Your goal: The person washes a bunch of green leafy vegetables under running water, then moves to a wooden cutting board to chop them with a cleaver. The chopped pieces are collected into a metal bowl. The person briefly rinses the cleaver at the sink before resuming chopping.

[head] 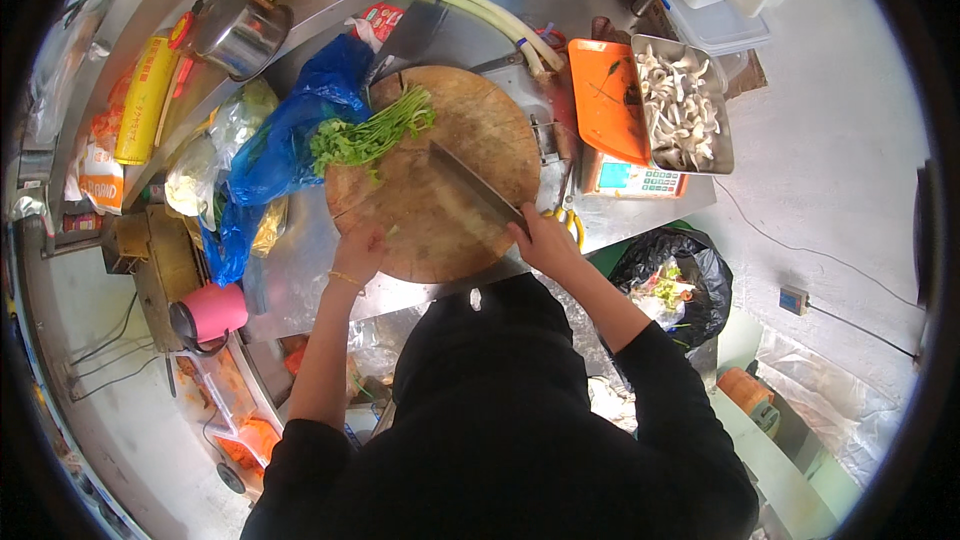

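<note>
My right hand (546, 241) grips the handle of a cleaver (477, 184). Its blade slants up and left over the round wooden chopping board (450, 240). At the board's front left edge is my left hand (361, 251); its fingers look curled, and whether anything small is in them is unclear. A bunch of leafy green herbs, probably cilantro (375, 133), lies across the upper left of the board. The leaves point left and the stems right, apart from both hands. Against the board's left side rests a crumpled blue plastic bag (281, 139).
Right of the board, a metal tray of sliced mushrooms (681, 109) and an orange tray (606, 97) sit over a digital scale (637, 178). Yellow-handled scissors (570, 225) lie by my right hand. Leeks (487, 11) lie behind; a black-lined waste bin (709, 285) stands below right.
</note>
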Demonstrator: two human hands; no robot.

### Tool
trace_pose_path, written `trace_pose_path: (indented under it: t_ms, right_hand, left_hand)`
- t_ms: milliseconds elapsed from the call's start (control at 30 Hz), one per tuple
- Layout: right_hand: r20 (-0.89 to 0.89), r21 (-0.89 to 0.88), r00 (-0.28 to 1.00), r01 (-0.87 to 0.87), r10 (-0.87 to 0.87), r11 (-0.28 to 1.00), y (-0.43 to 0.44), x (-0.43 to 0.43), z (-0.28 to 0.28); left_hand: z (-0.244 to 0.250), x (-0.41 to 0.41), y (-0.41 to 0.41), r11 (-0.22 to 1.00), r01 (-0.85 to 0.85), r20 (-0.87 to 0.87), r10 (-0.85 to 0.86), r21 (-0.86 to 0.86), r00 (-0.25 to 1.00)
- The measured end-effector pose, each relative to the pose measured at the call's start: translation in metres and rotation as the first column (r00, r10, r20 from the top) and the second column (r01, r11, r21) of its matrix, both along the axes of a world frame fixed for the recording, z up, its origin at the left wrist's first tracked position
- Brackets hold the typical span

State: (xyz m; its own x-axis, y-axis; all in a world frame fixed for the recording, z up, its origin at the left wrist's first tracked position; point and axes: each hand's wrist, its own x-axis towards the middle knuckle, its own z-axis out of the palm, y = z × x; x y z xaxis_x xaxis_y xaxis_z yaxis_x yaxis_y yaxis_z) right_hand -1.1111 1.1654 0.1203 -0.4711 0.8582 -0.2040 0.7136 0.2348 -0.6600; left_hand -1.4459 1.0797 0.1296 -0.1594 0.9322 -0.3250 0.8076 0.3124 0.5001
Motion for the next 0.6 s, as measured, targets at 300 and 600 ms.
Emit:
trace_pose_path:
  t_ms: [300,600]
  right_hand:
    - [-0.087,0.188,0.947,0.322,-0.310,0.928,0.037,0.044,0.018]
    - [0.071,0.189,0.951,0.282,-0.299,0.941,-0.004,0.000,0.006]
  left_hand:
    - [-0.008,0.057,0.043,0.994,0.041,-0.060,-0.035,0.101,0.998]
    - [-0.048,0.109,0.116,0.911,0.196,0.001,-0.211,0.364,0.977]
